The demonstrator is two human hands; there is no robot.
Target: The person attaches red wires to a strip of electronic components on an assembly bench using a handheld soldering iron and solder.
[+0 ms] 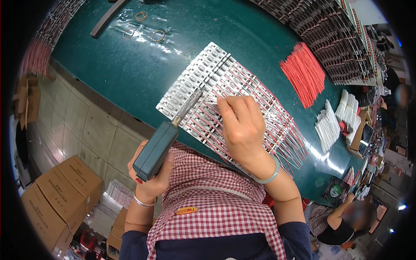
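Under right fingers (226, 113) | wired boards (187, 80) | left fingers (165, 172) round soldering gun (157, 149)

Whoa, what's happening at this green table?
A person's left hand holds a green soldering gun, its tip over rows of small white modules. The right hand is among thin red and white wires there; whether it pinches one is hard to tell. Loose red wires and white wire bundles lie farther right.
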